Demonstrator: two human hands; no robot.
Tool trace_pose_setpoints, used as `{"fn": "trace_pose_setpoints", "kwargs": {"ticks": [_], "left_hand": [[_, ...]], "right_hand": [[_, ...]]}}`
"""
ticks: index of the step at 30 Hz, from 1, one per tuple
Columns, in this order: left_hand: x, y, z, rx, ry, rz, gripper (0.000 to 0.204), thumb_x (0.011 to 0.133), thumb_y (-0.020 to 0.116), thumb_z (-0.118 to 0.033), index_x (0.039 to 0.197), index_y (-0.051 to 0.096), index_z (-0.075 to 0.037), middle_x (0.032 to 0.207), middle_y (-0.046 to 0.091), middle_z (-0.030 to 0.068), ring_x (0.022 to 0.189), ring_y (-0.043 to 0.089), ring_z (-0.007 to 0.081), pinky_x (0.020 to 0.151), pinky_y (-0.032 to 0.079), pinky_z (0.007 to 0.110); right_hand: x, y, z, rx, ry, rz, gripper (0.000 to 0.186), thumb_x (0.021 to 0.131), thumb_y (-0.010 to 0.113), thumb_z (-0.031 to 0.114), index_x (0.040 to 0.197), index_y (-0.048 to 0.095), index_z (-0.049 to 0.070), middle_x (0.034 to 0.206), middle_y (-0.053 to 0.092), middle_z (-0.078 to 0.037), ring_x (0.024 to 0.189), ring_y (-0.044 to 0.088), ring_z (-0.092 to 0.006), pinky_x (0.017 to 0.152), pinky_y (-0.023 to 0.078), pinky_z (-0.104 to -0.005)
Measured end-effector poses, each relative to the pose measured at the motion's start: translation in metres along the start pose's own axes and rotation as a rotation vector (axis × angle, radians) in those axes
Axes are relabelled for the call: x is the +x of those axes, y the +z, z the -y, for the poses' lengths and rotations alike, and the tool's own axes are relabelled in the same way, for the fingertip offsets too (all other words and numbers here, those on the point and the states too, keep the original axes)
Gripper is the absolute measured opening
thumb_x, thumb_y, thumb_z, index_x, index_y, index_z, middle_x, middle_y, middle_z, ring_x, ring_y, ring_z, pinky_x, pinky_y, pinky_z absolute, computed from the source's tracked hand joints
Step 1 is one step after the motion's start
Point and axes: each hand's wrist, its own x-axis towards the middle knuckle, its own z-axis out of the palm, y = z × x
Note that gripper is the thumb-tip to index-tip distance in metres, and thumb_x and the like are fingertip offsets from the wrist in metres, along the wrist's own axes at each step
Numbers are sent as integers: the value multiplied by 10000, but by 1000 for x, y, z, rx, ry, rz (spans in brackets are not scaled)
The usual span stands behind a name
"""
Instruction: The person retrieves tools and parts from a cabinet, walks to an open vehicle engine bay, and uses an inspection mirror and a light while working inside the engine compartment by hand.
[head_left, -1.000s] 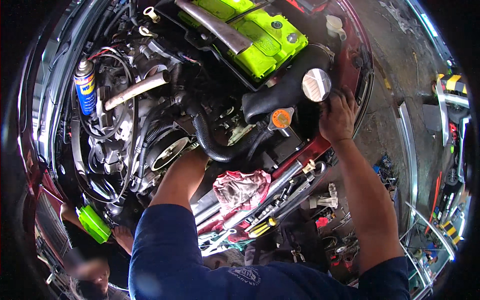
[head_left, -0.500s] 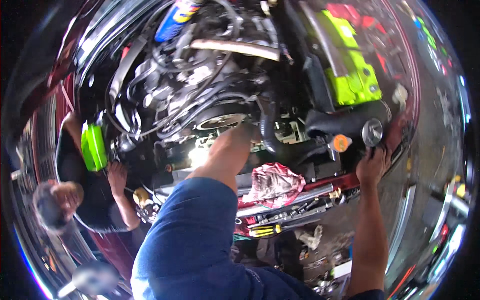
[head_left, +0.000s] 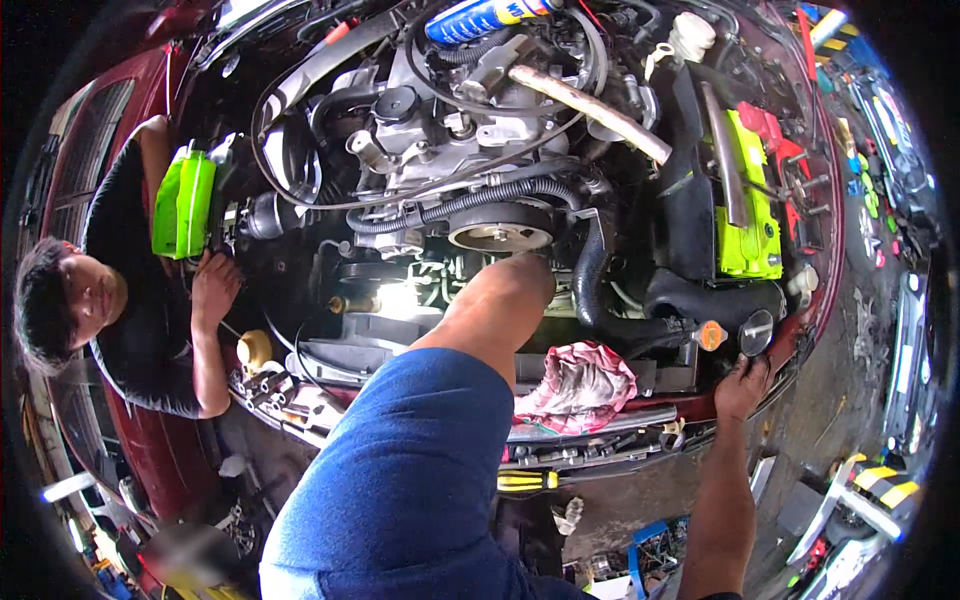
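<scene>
My left arm, in a blue sleeve, reaches into the engine bay. My left hand (head_left: 522, 282) is down just below the crank-style pulley (head_left: 500, 235), beside a ribbed black radiator hose (head_left: 592, 270); its fingers are hidden. Over at the front right corner, my right hand (head_left: 744, 390) rests with fingers bent over the car's front edge (head_left: 785, 362). A round silvery disc (head_left: 756, 332) stands right at its fingertips; whether they touch it, I cannot tell. A red-and-white rag (head_left: 580, 385) lies on the front crossmember between my arms.
A hammer (head_left: 600, 115) and a blue spray can (head_left: 485, 20) lie on the engine. At right stands a green battery (head_left: 745, 200), near an orange cap (head_left: 711, 335). A co-worker (head_left: 150, 280) leans in from the left beside a green container (head_left: 183, 205). Sockets and a yellow-handled screwdriver (head_left: 527, 481) lie in front.
The whole view has shifted and become sharper. My left hand stays below the pulley and my right hand at the front corner. The co-worker's head is now more raised.
</scene>
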Motion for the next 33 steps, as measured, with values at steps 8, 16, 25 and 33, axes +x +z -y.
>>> {"fn": "trace_pose_setpoints", "kwargs": {"ticks": [8,16,25,33], "left_hand": [[-1,9,26,-28,-80,-59,328,859,545,-264,1051,620,-8,925,665,182,818,628,270,712,500,429],[4,17,31,-26,-135,-68,328,857,542,-259,1050,622,-6,928,666,183,821,629,272,711,501,431],[32,37,37,-61,-197,-72,327,856,538,-254,1049,623,-4,932,667,184,824,630,273,710,501,433],[38,39,35,-68,-200,-91,326,854,535,-249,1048,625,-2,935,668,186,827,632,275,709,502,435]], "right_hand": [[-2,-37,18,439,439,1,255,961,510,203,1102,552,-4,1079,618,-179,998,579,-305,857,441,-396],[36,-82,265,1811,186,659,303,981,502,304,1103,531,29,1089,657,-179,814,657,-187,638,503,-264],[63,-4,352,2185,291,963,339,964,527,306,1139,503,17,1093,605,-213,797,657,-287,623,488,-324],[66,19,348,2280,23,868,352,979,476,361,1177,491,70,1106,637,-227,945,662,-351,693,505,-351]]}}
